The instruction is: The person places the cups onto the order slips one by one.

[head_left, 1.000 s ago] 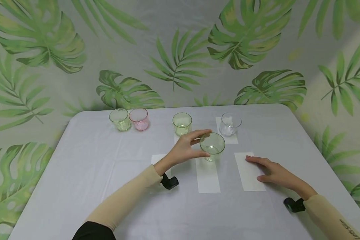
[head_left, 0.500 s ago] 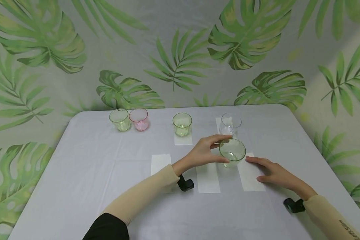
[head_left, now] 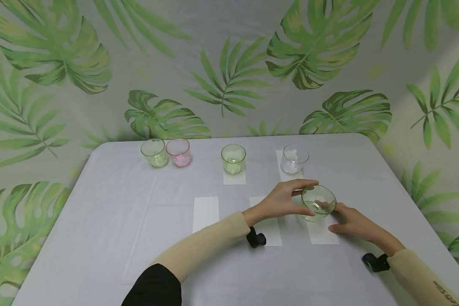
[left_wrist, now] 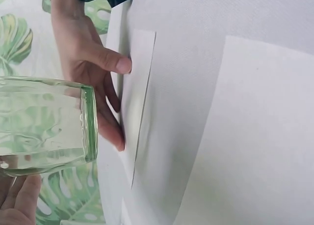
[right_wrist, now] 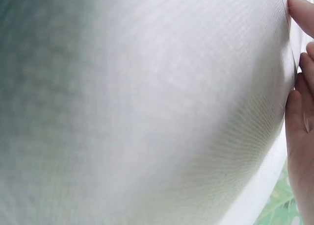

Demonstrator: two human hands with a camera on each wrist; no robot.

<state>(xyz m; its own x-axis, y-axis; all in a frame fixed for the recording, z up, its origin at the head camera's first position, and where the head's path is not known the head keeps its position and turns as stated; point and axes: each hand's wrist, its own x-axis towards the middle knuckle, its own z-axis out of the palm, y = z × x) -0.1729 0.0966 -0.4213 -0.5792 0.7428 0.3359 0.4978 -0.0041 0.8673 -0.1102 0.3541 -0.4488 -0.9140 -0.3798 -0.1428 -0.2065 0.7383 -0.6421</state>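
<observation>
The left hand (head_left: pixel 277 202) is gripping a green glass (head_left: pixel 318 205) between parted fingers. The right hand (head_left: pixel 357 224), fingers relaxed, is touching the near-right paper (head_left: pixel 322 236).

A studio-like tabletop setup: white-clothed table (head_left: pixel 107 221) against a leaf-print backdrop (head_left: pixel 229 63).

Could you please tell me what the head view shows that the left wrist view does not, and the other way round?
Only the head view shows the pink glass, the far-left green glass next to it, the middle green glass and the clear glass, all toward the far side of the table.

Only the left wrist view shows the held green glass side-on, with its thick base in profile.

Both show that glass in the left hand, the right hand beyond it, white paper sheets and the leaf-print backdrop.
</observation>
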